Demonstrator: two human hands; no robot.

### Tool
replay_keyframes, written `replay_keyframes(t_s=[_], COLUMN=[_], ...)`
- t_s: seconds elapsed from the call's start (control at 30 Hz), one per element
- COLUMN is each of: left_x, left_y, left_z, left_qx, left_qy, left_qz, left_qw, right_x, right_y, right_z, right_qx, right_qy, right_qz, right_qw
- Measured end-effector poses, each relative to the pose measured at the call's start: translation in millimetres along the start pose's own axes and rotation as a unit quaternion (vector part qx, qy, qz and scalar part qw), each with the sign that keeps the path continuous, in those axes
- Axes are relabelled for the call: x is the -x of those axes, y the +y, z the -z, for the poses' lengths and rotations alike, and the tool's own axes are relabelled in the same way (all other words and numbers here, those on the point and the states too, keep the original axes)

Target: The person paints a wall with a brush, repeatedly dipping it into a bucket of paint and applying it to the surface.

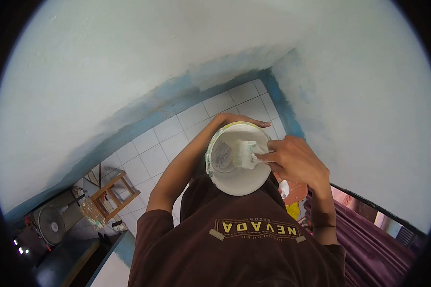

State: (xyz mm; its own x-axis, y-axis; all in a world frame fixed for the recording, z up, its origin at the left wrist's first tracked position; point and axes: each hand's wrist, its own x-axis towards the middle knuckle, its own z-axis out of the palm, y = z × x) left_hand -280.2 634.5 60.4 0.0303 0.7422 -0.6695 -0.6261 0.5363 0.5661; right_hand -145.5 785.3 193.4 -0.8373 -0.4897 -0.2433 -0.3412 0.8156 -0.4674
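Note:
A white paint bucket [244,184] is held close to my body, its open top facing me. My left hand [244,119] wraps round the far side of the bucket's rim, thumb or finger lying along the edge. In my right hand [294,158] is a paintbrush [245,154], its handle mostly hidden by my fingers. The brush's broad head is over the bucket's opening and coated in pale paint. Whitish paint smears the inner wall, and a greyish round patch shows at the bottom.
Walls [129,52] with pale paint over blue meet at a corner ahead. White floor tiles [170,129] lie below. To the left are a wooden stool [112,193] and a fan [52,225]; a purple curtain [345,239] hangs at the right.

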Motion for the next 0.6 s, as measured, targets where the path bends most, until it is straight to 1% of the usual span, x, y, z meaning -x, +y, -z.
replay_keyframes(t_s=[0.03,0.1,0.13,0.2,0.23,0.27,0.33,0.4,0.43,0.53,0.6], left_x=[1.4,-2.7,-8.5,-19.0,-20.0,-12.1,2.1,1.9,1.6,-0.5,-2.5], left_y=[-8.6,-13.7,-12.4,-15.5,-21.1,-18.3,-10.0,-9.8,-9.7,-9.3,-8.8], left_z=[0.4,9.6,13.7,12.4,12.9,10.7,7.9,8.5,8.6,9.0,9.0], left_qx=[-0.005,-0.013,-0.017,-0.026,-0.030,-0.028,-0.102,-0.103,-0.107,-0.120,-0.131], left_qy=[-0.023,-0.069,-0.092,-0.137,-0.159,-0.163,-0.120,-0.123,-0.126,-0.142,-0.152], left_qz=[0.001,0.008,0.013,0.023,0.027,0.027,0.021,0.017,0.014,0.013,0.015], left_qw=[1.000,0.997,0.996,0.990,0.986,0.986,0.987,0.987,0.986,0.983,0.980], right_x=[-4.9,-14.3,-19.2,-27.6,-33.5,-40.5,-48.6,-49.4,-50.2,-47.0,-46.1], right_y=[-8.3,-19.3,-25.1,-28.1,-31.7,-35.7,-42.2,-50.0,-50.5,-51.8,-46.5], right_z=[-1.1,-6.2,-11.8,-26.4,-34.8,-44.2,-59.9,-71.7,-68.8,-54.8,-44.4], right_qx=[0.005,0.101,0.101,0.158,0.158,0.171,0.185,0.164,0.167,0.156,0.103], right_qy=[-0.002,-0.021,-0.024,-0.047,-0.050,-0.060,-0.075,-0.050,-0.052,-0.060,-0.003], right_qz=[-0.003,0.007,0.004,0.008,0.005,-0.006,-0.016,0.050,0.053,0.044,-0.003], right_qw=[1.000,0.995,0.995,0.986,0.986,0.983,0.980,0.984,0.983,0.985,0.995])
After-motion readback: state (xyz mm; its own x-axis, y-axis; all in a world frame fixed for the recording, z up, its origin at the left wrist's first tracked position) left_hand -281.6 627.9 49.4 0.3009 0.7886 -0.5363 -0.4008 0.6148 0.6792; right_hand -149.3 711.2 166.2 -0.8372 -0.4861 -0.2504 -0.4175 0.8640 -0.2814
